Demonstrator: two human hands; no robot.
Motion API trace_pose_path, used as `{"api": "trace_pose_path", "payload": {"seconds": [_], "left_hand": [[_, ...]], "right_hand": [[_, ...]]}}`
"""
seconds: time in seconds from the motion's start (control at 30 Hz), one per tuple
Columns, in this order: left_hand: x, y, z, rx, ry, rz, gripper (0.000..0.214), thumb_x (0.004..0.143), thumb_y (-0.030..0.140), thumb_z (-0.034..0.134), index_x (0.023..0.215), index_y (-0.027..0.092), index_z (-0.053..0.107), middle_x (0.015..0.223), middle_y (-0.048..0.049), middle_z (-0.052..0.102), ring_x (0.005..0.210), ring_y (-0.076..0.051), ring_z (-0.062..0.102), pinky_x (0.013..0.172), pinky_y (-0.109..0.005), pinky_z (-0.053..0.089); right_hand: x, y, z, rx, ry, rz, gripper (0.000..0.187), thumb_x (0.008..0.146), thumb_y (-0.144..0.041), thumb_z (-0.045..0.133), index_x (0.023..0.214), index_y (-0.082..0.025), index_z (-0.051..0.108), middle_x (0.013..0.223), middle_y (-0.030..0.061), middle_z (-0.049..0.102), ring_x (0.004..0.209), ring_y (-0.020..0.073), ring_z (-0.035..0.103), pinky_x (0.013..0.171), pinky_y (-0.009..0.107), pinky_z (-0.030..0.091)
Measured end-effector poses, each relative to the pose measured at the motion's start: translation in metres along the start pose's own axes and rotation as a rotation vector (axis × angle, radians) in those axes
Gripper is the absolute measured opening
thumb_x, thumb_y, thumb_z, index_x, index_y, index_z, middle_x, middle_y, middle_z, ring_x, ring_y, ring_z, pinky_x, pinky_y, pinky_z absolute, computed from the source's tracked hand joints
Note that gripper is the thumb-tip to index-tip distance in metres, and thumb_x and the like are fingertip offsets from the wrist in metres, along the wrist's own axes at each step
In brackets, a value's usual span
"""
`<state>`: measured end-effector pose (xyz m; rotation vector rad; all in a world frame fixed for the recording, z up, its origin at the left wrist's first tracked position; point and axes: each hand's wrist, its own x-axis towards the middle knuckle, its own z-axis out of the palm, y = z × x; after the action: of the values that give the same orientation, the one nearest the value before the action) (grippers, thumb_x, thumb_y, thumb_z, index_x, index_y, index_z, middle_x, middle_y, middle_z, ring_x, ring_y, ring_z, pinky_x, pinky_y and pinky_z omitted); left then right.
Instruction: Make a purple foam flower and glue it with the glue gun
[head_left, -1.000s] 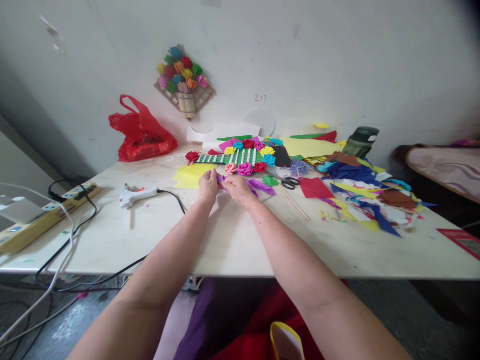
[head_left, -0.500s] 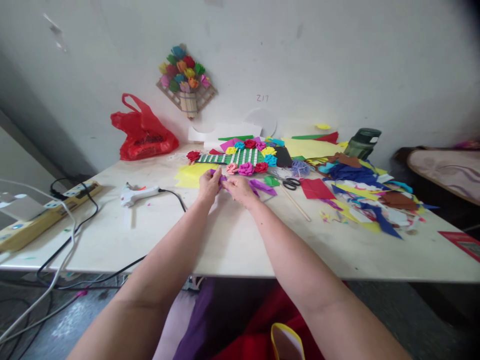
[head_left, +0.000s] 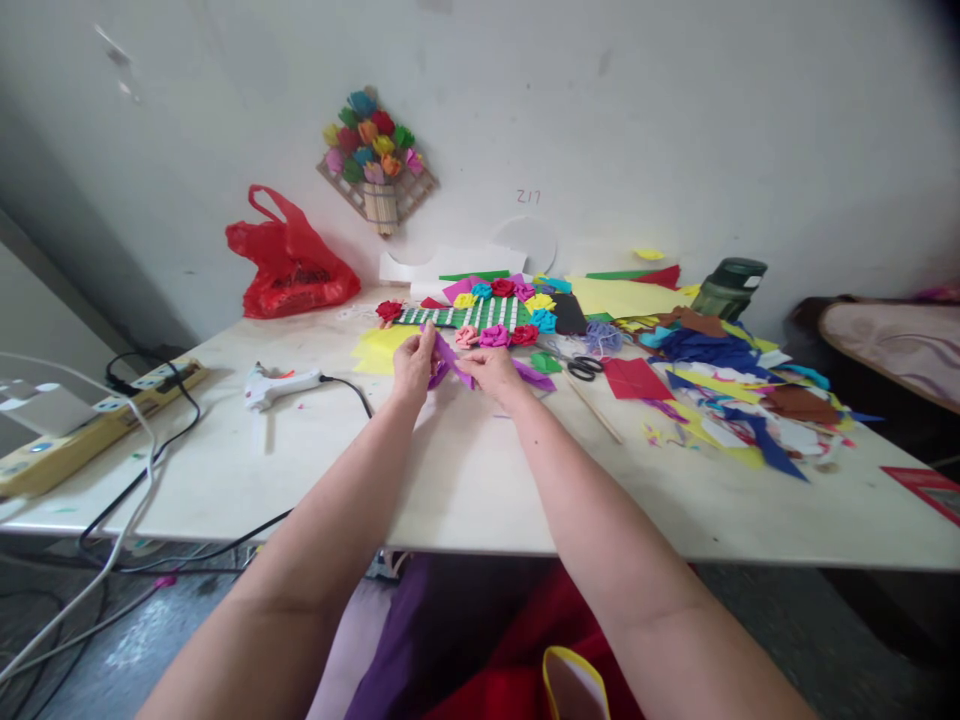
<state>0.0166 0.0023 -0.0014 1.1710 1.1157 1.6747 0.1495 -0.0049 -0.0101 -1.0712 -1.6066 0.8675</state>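
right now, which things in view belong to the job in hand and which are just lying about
In the job, it seems:
purple strip, held by left hand and right hand
likely also the glue gun and scissors, both untouched

Probably just lying about:
red bag
green bottle

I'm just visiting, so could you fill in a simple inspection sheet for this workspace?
Surface: flat white tabletop, with a few small specks.
Work: soft purple paper-like strip, in front of a green-and-white guitar-shaped piece edged with colourful flowers.
Clutter: multicoloured scrap heap at right; black-handled scissors nearer the middle.
Hands: left hand and right hand each pinch the strip.
Cables: thin black cord from the white glue gun; thin white cable over the front edge, left.
Surroundings: pale grey wall, bearing a flower-filled lattice ornament.
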Motion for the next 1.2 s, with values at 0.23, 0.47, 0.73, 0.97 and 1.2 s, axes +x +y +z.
{"api": "trace_pose_path", "payload": {"seconds": [0.23,0.47,0.73,0.97,1.2], "left_hand": [[-0.005,-0.003,0.002,0.017,-0.187,-0.036,0.034,0.062,0.045,0.07,0.065,0.013,0.058,0.054,0.0008,0.053,0.045,-0.007,0.044,0.042,-0.019,0.033],[-0.006,-0.007,0.005,0.053,-0.244,-0.036,0.029,0.062,0.04,0.07,0.062,0.014,0.057,0.049,0.0023,0.051,0.041,-0.006,0.042,0.04,-0.018,0.032],[-0.002,-0.013,0.004,0.172,-0.122,-0.01,0.022,0.067,0.036,0.065,0.067,0.015,0.058,0.05,0.0026,0.052,0.042,-0.007,0.042,0.042,-0.019,0.032],[0.004,-0.015,-0.002,0.595,0.061,0.19,0.015,0.071,0.031,0.058,0.074,0.018,0.064,0.066,-0.0011,0.062,0.061,-0.013,0.054,0.057,-0.022,0.037],[-0.006,-0.003,0.002,0.998,-0.084,0.224,0.021,0.073,0.034,0.058,0.085,0.024,0.072,0.085,-0.0043,0.066,0.09,-0.02,0.057,0.077,-0.028,0.043]], "right_hand": [[0.006,0.005,-0.005,0.103,0.177,0.088,0.018,0.067,-0.036,0.059,0.062,-0.018,0.06,0.048,-0.0044,0.048,0.046,0.0083,0.04,0.046,0.021,0.033],[0.002,0.004,-0.001,0.073,0.079,0.104,0.015,0.07,-0.028,0.054,0.06,-0.017,0.058,0.05,-0.0039,0.048,0.044,0.008,0.039,0.043,0.022,0.03],[0.007,0.0,-0.003,0.032,0.218,0.179,0.017,0.061,-0.016,0.064,0.077,-0.018,0.059,0.063,-0.0027,0.058,0.054,0.0099,0.049,0.053,0.023,0.04],[0.007,0.001,-0.006,-0.465,0.13,0.169,0.005,0.062,-0.015,0.062,0.058,-0.017,0.064,0.06,0.0036,0.062,0.063,0.0177,0.057,0.062,0.028,0.042],[0.003,-0.004,-0.004,-0.755,0.056,0.244,0.021,0.065,-0.014,0.054,0.076,-0.018,0.072,0.08,0.0054,0.071,0.08,0.0196,0.064,0.07,0.024,0.045]]}}
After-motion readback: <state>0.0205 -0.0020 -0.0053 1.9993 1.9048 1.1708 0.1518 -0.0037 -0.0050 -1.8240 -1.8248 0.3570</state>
